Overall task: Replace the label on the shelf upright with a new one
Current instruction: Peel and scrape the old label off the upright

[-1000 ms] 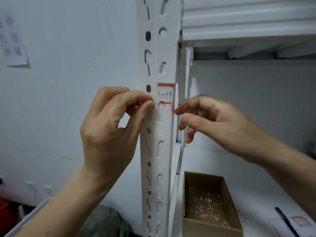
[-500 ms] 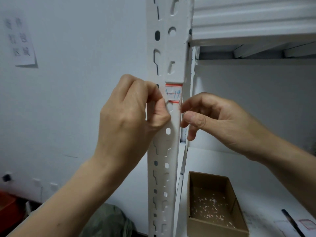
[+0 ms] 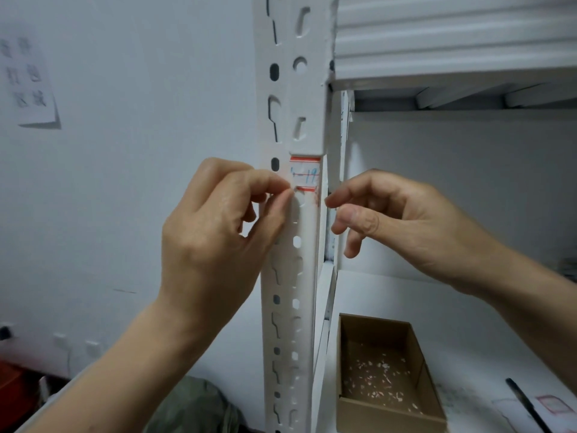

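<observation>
A white perforated shelf upright (image 3: 292,276) runs down the middle of the view. A small white label (image 3: 305,175) with red bands and blue writing is stuck on its front face. My left hand (image 3: 215,239) is against the upright's left side, its thumb and forefinger pinched at the label's lower left corner. My right hand (image 3: 402,223) hovers just right of the upright, fingers curled and apart, forefinger tip near the label's lower right edge; it holds nothing.
An open cardboard box (image 3: 387,379) with paper scraps sits on the white shelf board (image 3: 390,292) below. A black pen (image 3: 527,404) and a sheet of red-bordered labels (image 3: 552,404) lie at lower right. A paper notice (image 3: 29,76) hangs on the wall.
My left hand has shifted so its thumb and forefinger pinch the label's lower left corner. My right hand has drawn slightly away from the upright and its fingers have loosened.
</observation>
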